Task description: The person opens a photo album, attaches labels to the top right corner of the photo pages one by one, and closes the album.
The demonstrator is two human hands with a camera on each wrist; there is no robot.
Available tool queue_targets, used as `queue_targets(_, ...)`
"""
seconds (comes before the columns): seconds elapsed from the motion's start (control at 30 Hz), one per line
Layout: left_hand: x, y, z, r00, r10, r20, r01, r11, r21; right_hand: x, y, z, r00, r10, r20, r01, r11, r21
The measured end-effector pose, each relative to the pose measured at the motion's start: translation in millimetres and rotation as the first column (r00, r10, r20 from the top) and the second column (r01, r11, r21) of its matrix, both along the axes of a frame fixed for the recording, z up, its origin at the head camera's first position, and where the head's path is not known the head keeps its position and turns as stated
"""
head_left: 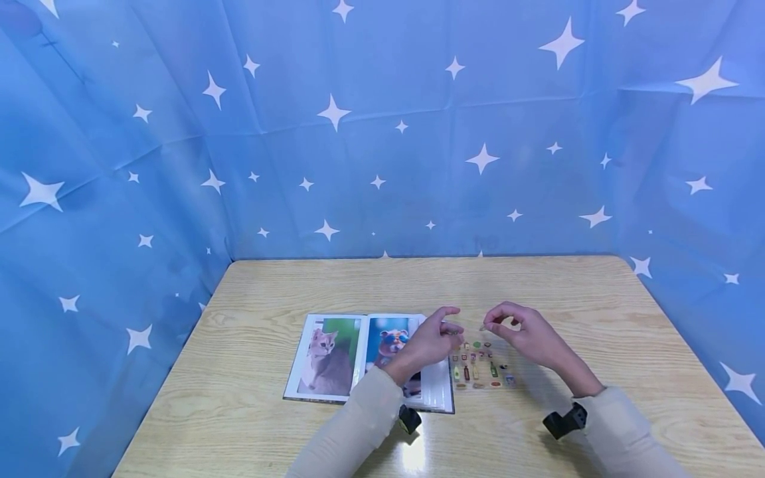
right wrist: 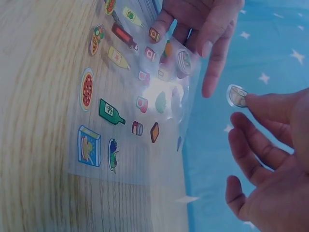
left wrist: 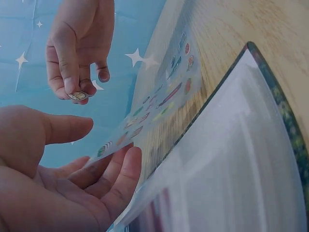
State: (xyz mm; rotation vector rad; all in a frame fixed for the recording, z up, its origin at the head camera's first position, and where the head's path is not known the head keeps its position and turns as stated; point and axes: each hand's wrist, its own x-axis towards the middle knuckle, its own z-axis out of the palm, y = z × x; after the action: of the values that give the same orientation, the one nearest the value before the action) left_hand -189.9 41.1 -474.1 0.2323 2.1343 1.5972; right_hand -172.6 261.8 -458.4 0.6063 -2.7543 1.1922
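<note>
A small sticker, pale with a white rim, is pinched between the thumb and index finger of my right hand. Under both hands, a clear sticker sheet carries bottles, pizza and other food pictures; its near part lies by the table and its far edge is lifted. My left hand is at that raised edge, fingers extended behind the sheet and thumb standing apart from it in the left wrist view. The left forearm crosses an open photo album and hides part of its right page.
The album shows a cat picture on its left page and an animal in sunglasses on its right. Everything lies on a wood-grain table. A blue curtain with white stars hangs behind and beside it.
</note>
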Motion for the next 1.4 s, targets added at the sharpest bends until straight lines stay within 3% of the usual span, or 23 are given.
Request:
queue_targets(0.53,-2.2,-9,1.3,0.999,-0.027,-0.023,0.025,0.997,-0.075,-3.0,-2,-4.4,0.999,-0.006,0.034,0.006,1.0,-0.012)
queue_targets(0.7,-1.7,-11,1.4,0.999,-0.051,0.006,0.051,0.996,-0.074,-3.1,-3,-6.5,0.999,-0.005,0.05,0.006,1.0,-0.026)
queue_targets(0.9,-5.8,-15,0.4,0.999,-0.015,-0.038,0.012,0.997,-0.072,-3.8,-5,-8.0,0.998,-0.008,0.068,0.009,1.0,-0.02)
queue_targets(1.2,-10.3,-38,4.0,0.996,-0.009,-0.087,0.008,1.0,-0.013,-7.6,-14,-6.0,0.997,0.005,0.077,-0.003,1.0,-0.018)
queue_targets(1.4,-11.3,-58,10.0,0.996,0.029,-0.081,-0.02,0.994,0.106,-12.1,-22,-5.8,0.996,0.022,0.083,-0.02,1.0,-0.022)
